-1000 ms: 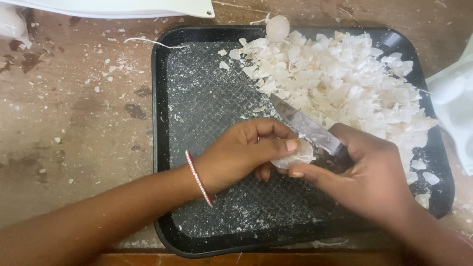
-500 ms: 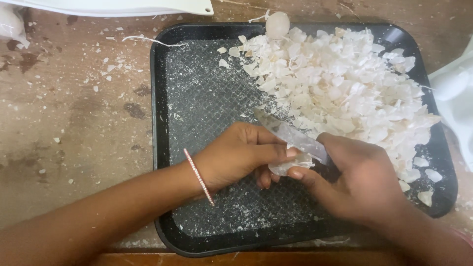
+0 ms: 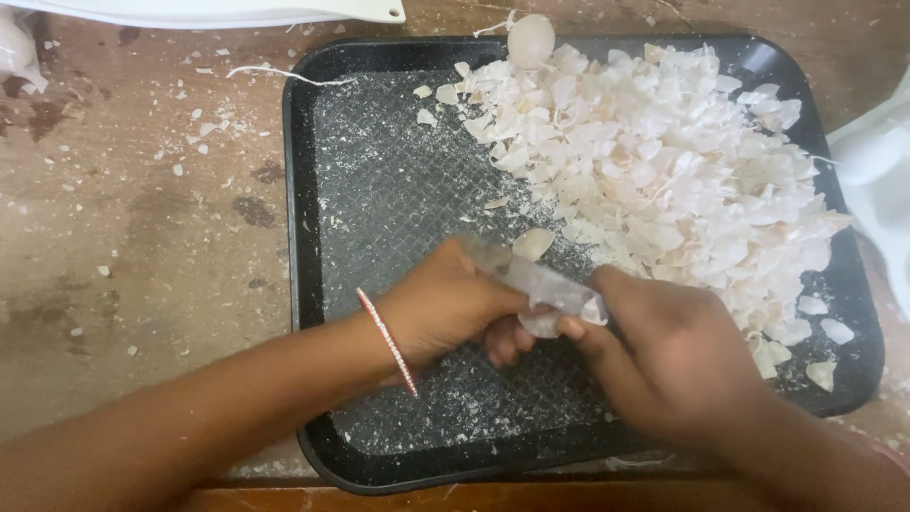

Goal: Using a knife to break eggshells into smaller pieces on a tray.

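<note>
Over the near middle of a black tray [image 3: 313, 284], my left hand [image 3: 445, 303] pinches a small white piece [image 3: 542, 325] between its fingertips. A thin red-and-white bangle [image 3: 387, 341] rings that wrist. My right hand [image 3: 664, 356] grips a knife [image 3: 536, 278] whose white-dusted blade lies across the piece and points to the far left. One loose white flake [image 3: 533, 243] lies just beyond the blade. A large heap of white, shell-like flakes [image 3: 664, 161] fills the tray's far right half.
A whole white egg-shaped thing [image 3: 531, 38] rests at the tray's far rim. The brown wooden table [image 3: 142, 218] is strewn with white crumbs. A white board edge [image 3: 237, 9] runs along the top, and a white object [image 3: 882, 180] sits at the right.
Both hands have slid slightly left and nearer on the tray. The knife blade has moved across the white piece held in my left fingers.
</note>
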